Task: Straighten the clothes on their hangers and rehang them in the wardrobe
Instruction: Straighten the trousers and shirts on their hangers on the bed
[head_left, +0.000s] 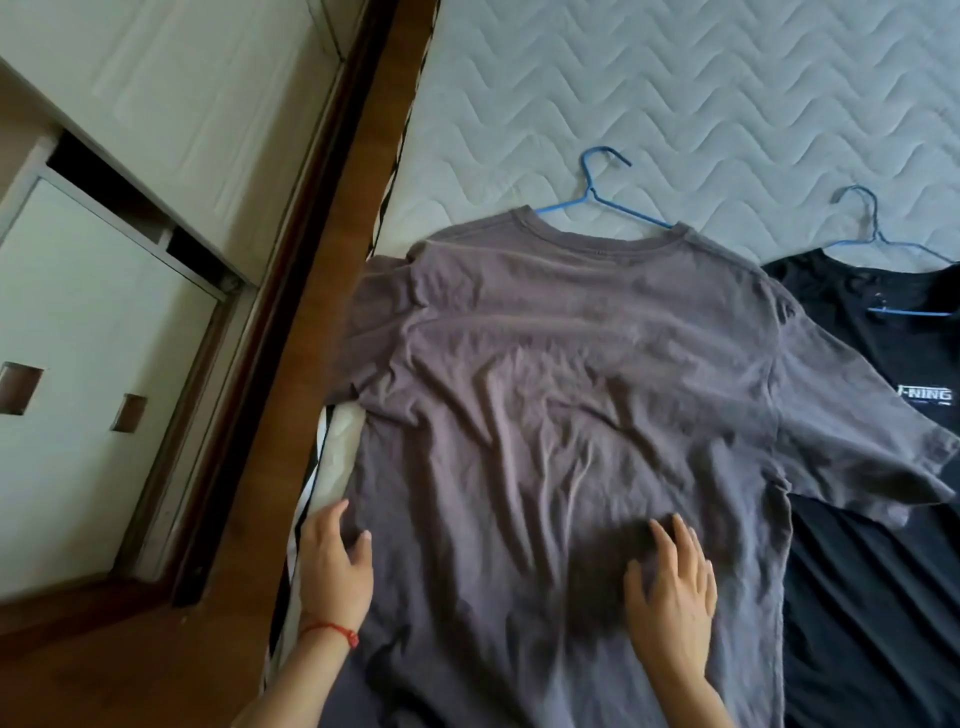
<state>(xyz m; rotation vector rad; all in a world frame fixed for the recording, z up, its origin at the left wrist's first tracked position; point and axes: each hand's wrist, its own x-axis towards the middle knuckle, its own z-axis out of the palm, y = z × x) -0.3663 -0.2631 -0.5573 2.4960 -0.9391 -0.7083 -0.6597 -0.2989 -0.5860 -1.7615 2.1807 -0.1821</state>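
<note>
By the mattress's left edge, our left hand (335, 558) lies flat with straight fingers on the wrinkled grey-brown cotton T-shirt (561, 395), threaded on a blue wire hanger (597, 200). Our right hand (670, 582) presses it, fingers spread. A black printed T-shirt (878, 571) on a second blue hanger (872, 228) lies at the right edge of the white quilted mattress (675, 93).

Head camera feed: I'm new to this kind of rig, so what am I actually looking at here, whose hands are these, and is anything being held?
There is no robot. One camera on a person's head looks down at their own bare hands. A grey T-shirt lies flat on a quilted mattress, with a blue hanger poking out of its collar. The left hand rests at the shirt's left edge and the right hand lies flat on the cloth; neither grips anything. A black shirt on a second hanger lies to the right. White cabinet doors are at left.
</note>
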